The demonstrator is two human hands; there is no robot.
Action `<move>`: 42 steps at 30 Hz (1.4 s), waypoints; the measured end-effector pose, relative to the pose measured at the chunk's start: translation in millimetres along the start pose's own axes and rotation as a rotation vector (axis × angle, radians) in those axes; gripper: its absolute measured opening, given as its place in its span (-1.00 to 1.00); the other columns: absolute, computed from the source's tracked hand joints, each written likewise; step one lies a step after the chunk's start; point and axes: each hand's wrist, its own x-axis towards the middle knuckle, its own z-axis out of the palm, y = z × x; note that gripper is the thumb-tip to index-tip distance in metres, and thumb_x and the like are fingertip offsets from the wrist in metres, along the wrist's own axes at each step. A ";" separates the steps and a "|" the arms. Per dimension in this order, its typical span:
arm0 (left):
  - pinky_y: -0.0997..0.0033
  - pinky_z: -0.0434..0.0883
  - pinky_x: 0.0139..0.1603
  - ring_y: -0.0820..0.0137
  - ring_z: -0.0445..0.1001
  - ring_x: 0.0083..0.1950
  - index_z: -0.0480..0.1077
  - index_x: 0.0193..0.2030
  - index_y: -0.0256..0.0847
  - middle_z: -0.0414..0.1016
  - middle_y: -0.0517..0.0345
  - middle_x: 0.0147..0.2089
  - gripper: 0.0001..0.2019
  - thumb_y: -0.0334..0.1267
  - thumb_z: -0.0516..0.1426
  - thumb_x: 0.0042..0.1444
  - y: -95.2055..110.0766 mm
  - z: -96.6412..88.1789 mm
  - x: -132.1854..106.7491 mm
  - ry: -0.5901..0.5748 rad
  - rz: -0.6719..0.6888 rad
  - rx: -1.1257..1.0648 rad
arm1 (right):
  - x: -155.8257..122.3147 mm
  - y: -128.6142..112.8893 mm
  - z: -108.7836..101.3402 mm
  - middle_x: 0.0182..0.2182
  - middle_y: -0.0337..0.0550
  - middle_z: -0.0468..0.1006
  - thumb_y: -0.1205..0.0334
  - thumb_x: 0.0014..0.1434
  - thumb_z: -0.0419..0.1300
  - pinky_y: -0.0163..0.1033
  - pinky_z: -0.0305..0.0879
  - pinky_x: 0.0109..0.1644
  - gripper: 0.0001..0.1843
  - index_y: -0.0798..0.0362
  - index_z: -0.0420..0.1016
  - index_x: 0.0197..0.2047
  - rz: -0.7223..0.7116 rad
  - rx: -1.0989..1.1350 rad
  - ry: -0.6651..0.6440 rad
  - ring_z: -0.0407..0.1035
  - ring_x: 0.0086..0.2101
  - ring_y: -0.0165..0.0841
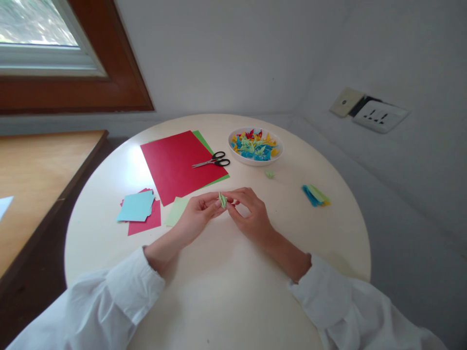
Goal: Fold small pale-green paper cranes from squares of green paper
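Head view: left hand [197, 215] and right hand [254, 216] pinch folded light-green paper [223, 200]; shaping appears underway, next calling for precise creasing.

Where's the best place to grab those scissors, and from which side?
Probably by the black handle loops of the scissors, with the right hand coming from the right. They lie on the red sheet with the blades pointing left and the loops toward the right, which should keep fingers off the tips.

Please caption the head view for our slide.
Left hand and right hand hold folded green paper over a round table.
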 end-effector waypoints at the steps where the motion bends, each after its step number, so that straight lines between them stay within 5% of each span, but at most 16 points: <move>1: 0.30 0.34 0.05 0.29 0.48 -0.08 0.52 -0.17 -0.24 0.56 0.00 -0.13 -0.71 -0.13 0.23 -0.01 0.1 -0.3 -0.1 0.000 0.011 0.034 | 0.3 0.4 -0.5 -0.34 -0.14 0.51 0.40 0.11 0.08 -0.17 0.34 -0.24 -0.73 -0.04 0.47 -0.15 -0.003 -0.011 -0.003 0.36 -0.30 -0.32; 11: 0.46 0.33 -0.26 0.36 0.46 -0.27 0.51 -0.28 -0.27 0.56 0.07 -0.28 -0.72 -0.11 0.24 -0.06 -3.8 -6.3 3.9 0.102 0.053 0.273 | 1.7 6.2 -1.2 -0.40 -0.17 0.49 0.45 0.04 0.13 -0.24 0.31 -0.35 -0.86 0.02 0.39 -0.35 -0.019 -0.051 -0.005 0.35 -0.33 -0.34; 21: 0.55 0.20 -0.46 0.52 0.33 -0.45 0.40 -0.32 -0.27 0.41 0.22 -0.46 -0.69 -0.09 0.26 -0.11 -1.7 -2.2 1.4 0.087 0.011 0.235 | 1.9 5.4 -2.4 -0.45 -0.20 0.47 0.49 0.03 0.12 -0.27 0.28 -0.36 -0.84 0.02 0.35 -0.42 -0.045 -0.070 0.004 0.33 -0.37 -0.37; 31: 0.53 0.25 -0.34 0.52 0.34 -0.37 0.40 -0.39 -0.30 0.40 0.20 -0.41 -0.73 -0.14 0.29 -0.14 -1.3 -3.0 3.0 0.074 0.039 0.170 | -1.1 1.4 -2.4 -0.47 -0.21 0.49 0.41 0.10 0.10 -0.28 0.30 -0.33 -0.88 0.02 0.37 -0.43 0.004 0.027 0.023 0.35 -0.41 -0.40; 42: 0.54 0.22 -0.46 0.54 0.29 -0.47 0.39 -0.44 -0.26 0.39 0.25 -0.50 -0.80 -0.19 0.27 -0.14 0.7 -0.1 2.9 0.158 0.137 0.245 | 2.6 -1.7 1.1 -0.50 -0.21 0.45 0.23 0.00 0.19 -0.27 0.32 -0.33 -0.90 0.05 0.39 -0.48 0.432 0.426 -0.011 0.36 -0.42 -0.40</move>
